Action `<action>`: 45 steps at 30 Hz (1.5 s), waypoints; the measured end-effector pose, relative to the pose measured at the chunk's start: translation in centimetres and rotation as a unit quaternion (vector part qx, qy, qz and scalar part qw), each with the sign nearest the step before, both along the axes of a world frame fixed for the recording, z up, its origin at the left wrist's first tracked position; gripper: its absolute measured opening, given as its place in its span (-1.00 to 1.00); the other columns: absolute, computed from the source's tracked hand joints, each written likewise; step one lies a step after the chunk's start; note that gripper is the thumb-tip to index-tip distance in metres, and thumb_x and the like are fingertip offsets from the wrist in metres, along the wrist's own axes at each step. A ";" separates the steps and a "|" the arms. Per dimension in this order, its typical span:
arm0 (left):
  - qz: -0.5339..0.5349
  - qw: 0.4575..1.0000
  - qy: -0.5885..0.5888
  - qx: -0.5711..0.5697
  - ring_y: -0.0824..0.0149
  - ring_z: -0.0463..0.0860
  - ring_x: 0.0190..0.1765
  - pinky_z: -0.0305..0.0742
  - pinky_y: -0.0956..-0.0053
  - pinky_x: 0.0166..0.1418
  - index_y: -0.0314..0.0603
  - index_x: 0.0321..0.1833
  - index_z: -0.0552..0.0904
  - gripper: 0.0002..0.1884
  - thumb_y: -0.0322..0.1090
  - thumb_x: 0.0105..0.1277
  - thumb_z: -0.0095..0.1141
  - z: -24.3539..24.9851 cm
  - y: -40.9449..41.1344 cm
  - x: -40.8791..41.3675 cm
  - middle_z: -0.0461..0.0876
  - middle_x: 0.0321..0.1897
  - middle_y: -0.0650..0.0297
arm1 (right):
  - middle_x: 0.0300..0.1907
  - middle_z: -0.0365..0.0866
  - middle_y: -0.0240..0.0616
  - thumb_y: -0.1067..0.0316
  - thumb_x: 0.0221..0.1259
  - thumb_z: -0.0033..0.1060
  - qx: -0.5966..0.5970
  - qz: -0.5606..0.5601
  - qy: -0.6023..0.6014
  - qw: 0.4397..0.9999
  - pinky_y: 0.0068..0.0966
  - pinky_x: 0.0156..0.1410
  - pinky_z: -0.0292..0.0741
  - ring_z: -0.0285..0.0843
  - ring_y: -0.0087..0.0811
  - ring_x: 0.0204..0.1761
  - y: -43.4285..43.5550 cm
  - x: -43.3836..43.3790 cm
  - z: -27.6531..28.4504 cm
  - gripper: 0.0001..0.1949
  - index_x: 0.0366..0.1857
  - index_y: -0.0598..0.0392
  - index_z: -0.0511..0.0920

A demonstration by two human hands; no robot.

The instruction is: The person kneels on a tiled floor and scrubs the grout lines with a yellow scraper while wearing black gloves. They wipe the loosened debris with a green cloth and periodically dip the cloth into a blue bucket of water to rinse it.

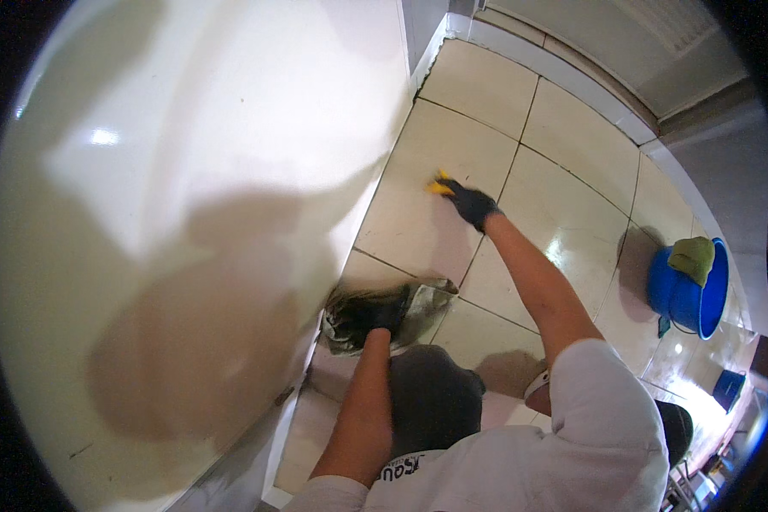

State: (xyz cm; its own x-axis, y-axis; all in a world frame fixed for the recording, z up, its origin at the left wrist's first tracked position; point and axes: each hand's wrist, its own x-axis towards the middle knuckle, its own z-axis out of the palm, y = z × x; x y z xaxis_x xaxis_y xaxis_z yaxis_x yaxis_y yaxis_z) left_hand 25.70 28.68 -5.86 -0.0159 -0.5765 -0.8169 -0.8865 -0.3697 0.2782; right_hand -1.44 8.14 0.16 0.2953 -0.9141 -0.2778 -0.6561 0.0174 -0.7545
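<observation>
My right hand [472, 201] wears a dark glove and grips a small yellow object [441, 186] against the beige floor tiles [454, 137]. Motion blur hides what kind of thing it is. Lower down, close to the base of the white panel, my left hand [384, 315] holds a soiled, crumpled grey cloth or bag [424, 306]. The dark glove blends into the dark patch there, so its fingers cannot be made out. Just below that hand is my bent knee in dark trousers [435, 397].
A large glossy white panel [281, 115] rises along the left. On the right stands a blue bucket [671, 285] with a green cloth [692, 258] over its rim. A smaller blue container [729, 389] sits farther off. White skirting [547, 59] borders the far floor edge.
</observation>
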 end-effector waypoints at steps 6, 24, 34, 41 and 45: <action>-0.009 1.000 0.006 -0.002 0.03 0.13 0.47 -0.09 0.18 0.52 -0.04 0.45 0.20 -0.26 0.29 0.38 -0.50 0.6 -0.6 -0.6 0.15 0.44 0.07 | -0.03 0.59 0.07 0.07 0.40 -0.17 0.017 -0.024 0.092 0.995 -0.18 0.05 0.49 0.59 0.04 -0.03 4.5 -2.6 2.3 -0.56 0.35 -0.33 0.19; 0.037 0.996 0.073 -0.040 0.02 -0.01 0.51 -0.14 0.24 0.53 -0.08 0.45 0.18 -0.16 0.40 0.29 -0.35 2.9 -1.2 -1.1 0.06 0.47 0.04 | 0.00 0.62 -0.14 0.08 0.36 -0.17 0.061 0.130 0.114 0.983 -0.23 0.07 0.51 0.62 -0.09 -0.03 5.4 12.3 3.8 -0.60 0.27 -0.41 0.34; 0.031 0.996 0.052 -0.071 0.04 -0.01 0.51 -0.14 0.23 0.53 -0.08 0.45 0.19 -0.16 0.40 0.28 -0.31 4.4 -1.7 -1.6 0.09 0.46 0.05 | 0.02 0.59 -0.02 -0.10 0.38 -0.26 0.087 0.100 0.052 0.990 -0.26 0.12 0.48 0.60 -0.03 -0.01 11.7 7.8 4.2 -0.56 0.31 -0.44 0.30; 0.009 0.996 0.048 -0.076 0.04 0.00 0.51 -0.14 0.22 0.52 -0.07 0.45 0.19 -0.17 0.39 0.28 -0.29 2.9 -1.7 -1.2 0.10 0.46 0.07 | -0.02 0.59 0.04 0.23 0.37 -0.25 0.035 0.132 0.127 0.983 -0.24 -0.01 0.54 0.64 -0.02 -0.10 8.7 12.4 4.2 -0.56 0.32 -0.42 0.27; 0.003 0.996 0.043 -0.083 0.05 0.01 0.51 -0.14 0.21 0.52 -0.06 0.45 0.19 -0.17 0.39 0.28 -0.28 1.6 -1.1 -0.3 0.10 0.46 0.08 | -0.06 0.61 0.02 0.35 0.30 -0.20 0.020 0.121 0.091 0.988 -0.21 -0.07 0.54 0.65 -0.01 -0.13 11.8 10.4 3.0 -0.52 0.31 -0.41 0.29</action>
